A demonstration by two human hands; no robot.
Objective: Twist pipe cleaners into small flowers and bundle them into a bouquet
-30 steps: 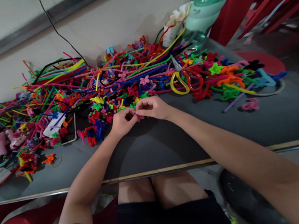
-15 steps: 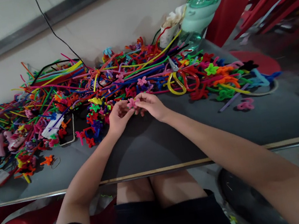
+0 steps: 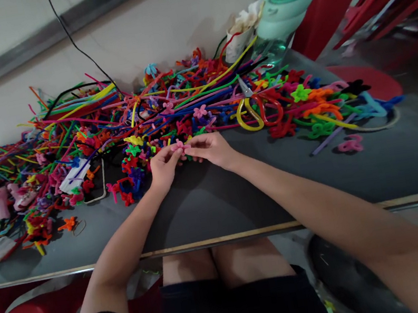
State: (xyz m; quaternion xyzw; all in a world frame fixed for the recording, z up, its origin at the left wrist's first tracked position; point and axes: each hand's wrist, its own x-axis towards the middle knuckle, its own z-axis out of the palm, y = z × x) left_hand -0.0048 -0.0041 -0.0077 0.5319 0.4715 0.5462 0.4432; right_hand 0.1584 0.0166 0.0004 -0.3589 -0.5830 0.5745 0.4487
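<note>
Through the head camera I have both hands out over the table [image 3: 218, 208], close together at the near edge of a heap of fuzzy pipe cleaners [image 3: 105, 136]. A small pink flower [image 3: 179, 147] is between them, in front of the heap. My left hand [image 3: 163, 171] pinches its left side with thumb and fingertips; my right hand [image 3: 213, 151] pinches the other side between thumb and forefinger, its remaining fingers partly hidden from me. I cannot tell whether the flower touches the table. To the right of the hands I see scissors [image 3: 250, 100] with yellow and red handles, blades pointing toward the wall [image 3: 156, 32]. Farther right, a pink looped piece [image 3: 353, 144] lies near a purple stem [image 3: 333, 136]. Behind, a green bottle [image 3: 277, 19] stands beside a paper cup [image 3: 238, 47].
</note>
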